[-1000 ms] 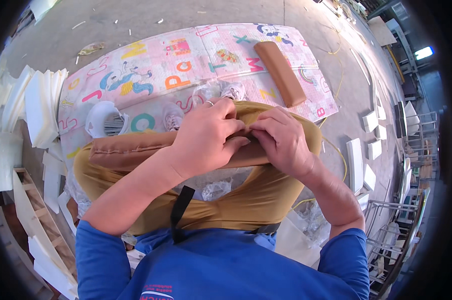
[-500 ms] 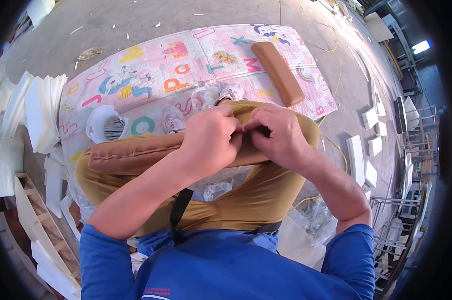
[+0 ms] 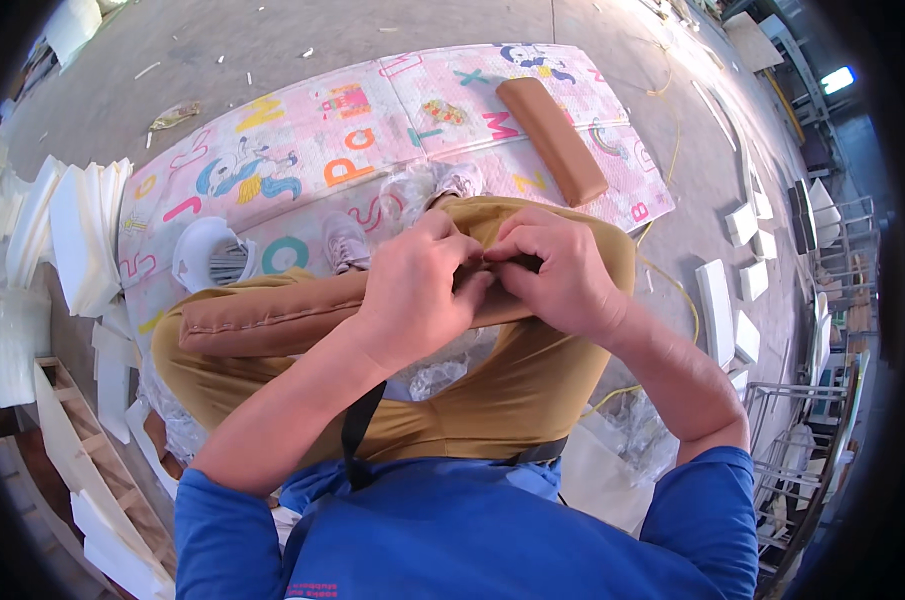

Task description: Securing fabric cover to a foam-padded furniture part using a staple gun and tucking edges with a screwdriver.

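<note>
Fingers (image 3: 520, 236) curl on your left hand (image 3: 412, 285) and right hand (image 3: 569, 277), the 2 nearly meeting at the brown cushion (image 3: 272, 316) across your thighs (image 3: 207, 385); whether they grip is unclear.

The long brown padded bar (image 3: 262, 318) lies across the lap (image 3: 542, 370), beneath the left grip (image 3: 409, 290) and right grip (image 3: 560, 265). Beyond both spreads a pink printed mat (image 3: 307, 135), bearing another brown padded bar (image 3: 552, 140) ahead of the right grip and a white plastic tub (image 3: 192, 255) left of the left grip. White foam sheets (image 3: 82, 235) stand farther left.
</note>
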Motion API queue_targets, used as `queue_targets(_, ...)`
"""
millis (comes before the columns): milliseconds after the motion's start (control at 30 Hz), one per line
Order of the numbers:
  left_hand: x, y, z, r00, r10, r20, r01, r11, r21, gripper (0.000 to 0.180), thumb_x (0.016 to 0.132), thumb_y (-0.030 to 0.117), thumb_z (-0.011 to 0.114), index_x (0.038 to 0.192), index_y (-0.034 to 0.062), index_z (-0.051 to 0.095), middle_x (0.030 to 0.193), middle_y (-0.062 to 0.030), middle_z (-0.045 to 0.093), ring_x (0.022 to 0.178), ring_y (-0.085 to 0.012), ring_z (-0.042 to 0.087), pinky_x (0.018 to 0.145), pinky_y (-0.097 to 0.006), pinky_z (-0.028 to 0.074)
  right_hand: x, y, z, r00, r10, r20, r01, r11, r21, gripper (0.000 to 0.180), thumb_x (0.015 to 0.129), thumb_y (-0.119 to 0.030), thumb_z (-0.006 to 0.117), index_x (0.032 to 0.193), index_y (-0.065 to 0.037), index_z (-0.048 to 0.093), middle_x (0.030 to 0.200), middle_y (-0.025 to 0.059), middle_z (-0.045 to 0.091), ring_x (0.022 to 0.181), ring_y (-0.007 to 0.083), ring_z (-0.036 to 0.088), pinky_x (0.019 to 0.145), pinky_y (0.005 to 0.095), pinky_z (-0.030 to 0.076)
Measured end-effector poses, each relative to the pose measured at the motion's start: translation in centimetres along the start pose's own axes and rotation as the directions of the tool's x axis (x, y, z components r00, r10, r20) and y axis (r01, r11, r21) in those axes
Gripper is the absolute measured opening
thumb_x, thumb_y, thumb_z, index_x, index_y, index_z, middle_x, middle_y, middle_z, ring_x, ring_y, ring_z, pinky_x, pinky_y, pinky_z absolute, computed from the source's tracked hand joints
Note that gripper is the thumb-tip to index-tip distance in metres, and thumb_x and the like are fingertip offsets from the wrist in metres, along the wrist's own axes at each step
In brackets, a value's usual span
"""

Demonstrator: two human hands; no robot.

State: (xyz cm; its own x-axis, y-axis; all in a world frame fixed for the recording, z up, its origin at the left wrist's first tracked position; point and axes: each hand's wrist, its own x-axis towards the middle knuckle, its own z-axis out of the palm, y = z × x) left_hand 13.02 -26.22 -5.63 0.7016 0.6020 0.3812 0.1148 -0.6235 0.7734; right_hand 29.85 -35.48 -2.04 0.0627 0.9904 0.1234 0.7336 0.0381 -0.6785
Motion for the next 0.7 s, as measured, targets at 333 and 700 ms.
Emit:
queue_targets(333,-0.5,-0.1,0.6,0.985,0.164,-0.060,-0.161,0.986,0.048,0.015,0.068,-0.002,0.075,0.082,0.0023,0.073,0.077,-0.0107,0.063,0.068,-0.0291,0.064,0.059,-0.037,0.050,-0.6,-0.4,-1.4,0.998,-0.026,0.065,0.022,0.997,0.073,0.025,0.073,0.003,0.071,0.098,0.001,0.070,0.102,0.0130,0.063,0.092,0.0279,0.065,0.079,0.0343,0.053)
queue_targets(700,-0.7,-0.1,0.5,0.990,0.122,-0.071,-0.124,0.992,-0.018,0.016,0.067,-0.004,0.074,0.082,0.0016,0.072,0.076,-0.0105,0.063,0.066,-0.0271,0.064,0.057,-0.034,0.049,-0.7,0.2,-1.9,0.995,0.000,0.102,-0.011,0.994,0.109,0.017,0.076,0.002,0.069,0.093,0.000,0.071,0.102,0.0099,0.064,0.090,0.0260,0.065,0.079,0.0325,0.052)
